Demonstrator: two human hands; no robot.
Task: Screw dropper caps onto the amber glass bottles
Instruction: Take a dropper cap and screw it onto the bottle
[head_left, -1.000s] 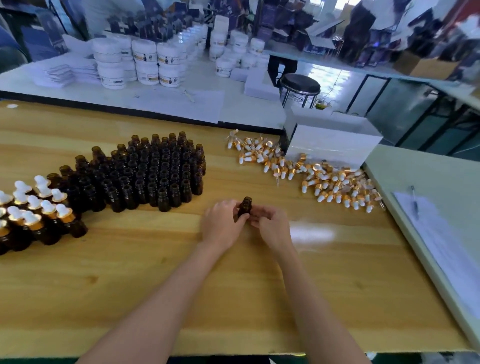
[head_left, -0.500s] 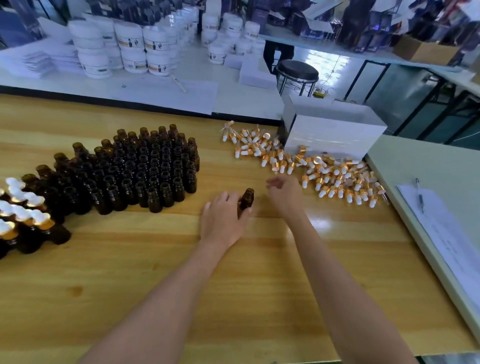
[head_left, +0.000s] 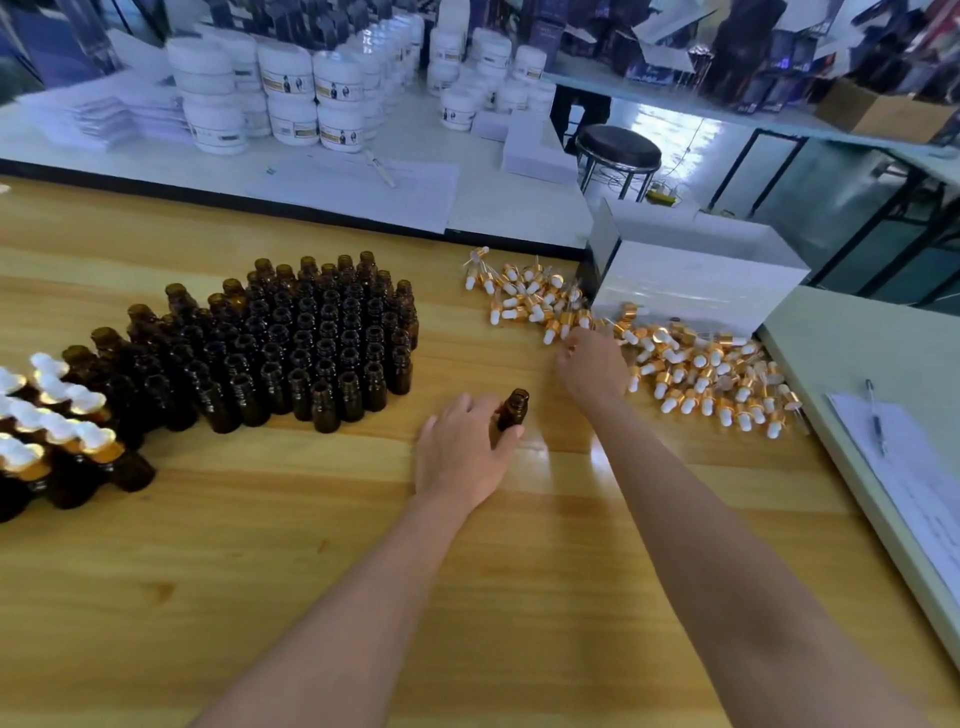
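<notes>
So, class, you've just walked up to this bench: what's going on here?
A person is fitting dropper caps to small bottles. The left hand holds one uncapped amber bottle upright on the wooden table. The right hand is at the edge of the loose pile of dropper caps; whether it has one is unclear. A block of open bottles waits to the left, with capped bottles beyond.
</notes>
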